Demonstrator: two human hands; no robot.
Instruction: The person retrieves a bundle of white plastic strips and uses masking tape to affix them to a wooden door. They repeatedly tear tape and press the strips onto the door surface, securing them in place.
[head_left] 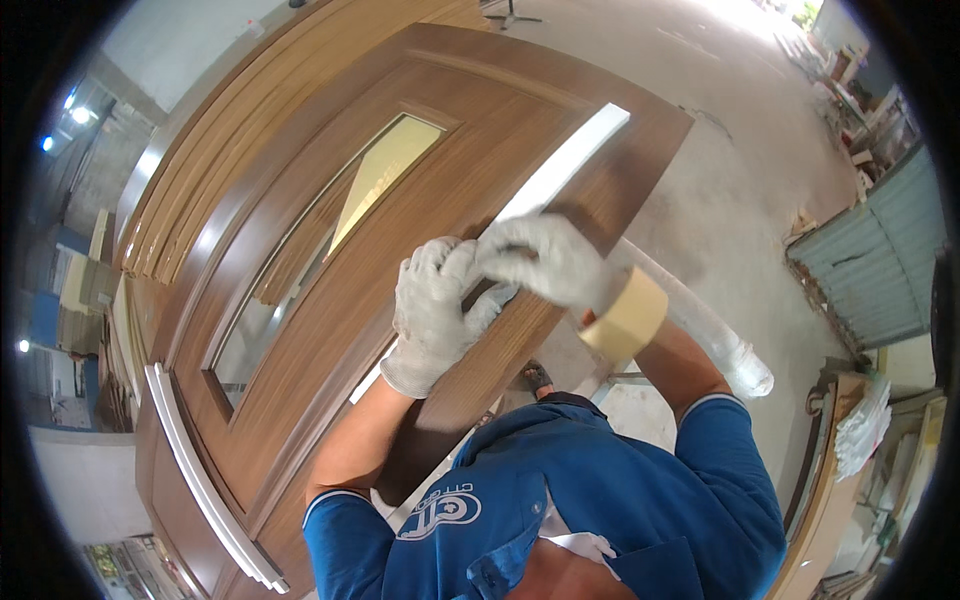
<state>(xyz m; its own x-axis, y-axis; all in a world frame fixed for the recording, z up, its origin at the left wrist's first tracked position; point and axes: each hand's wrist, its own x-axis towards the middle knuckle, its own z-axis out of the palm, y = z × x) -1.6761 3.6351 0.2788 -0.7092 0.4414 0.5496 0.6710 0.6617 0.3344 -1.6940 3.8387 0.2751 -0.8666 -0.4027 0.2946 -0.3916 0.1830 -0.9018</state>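
Note:
A long white strip (565,165) lies lengthwise on a brown wood-grain door panel (500,110). Over its middle is my left hand (430,315), in a grey-white work glove, with fingers bent together around the strip and the thumb set apart. Close beside it my right hand (545,258), gloved too, is slightly blurred. Its fingers are pinched at the strip near the left fingertips; whatever they hold is too small to make out. A roll of tan tape (628,315) hangs around my right wrist. My hands hide part of the strip.
The door has a narrow glass pane (385,165). More white strips (200,475) lie across its left end. Several brown panels (250,110) are stacked behind it. A plastic-wrapped roll (715,335) is on my right, and corrugated sheeting (870,255) stands farther right.

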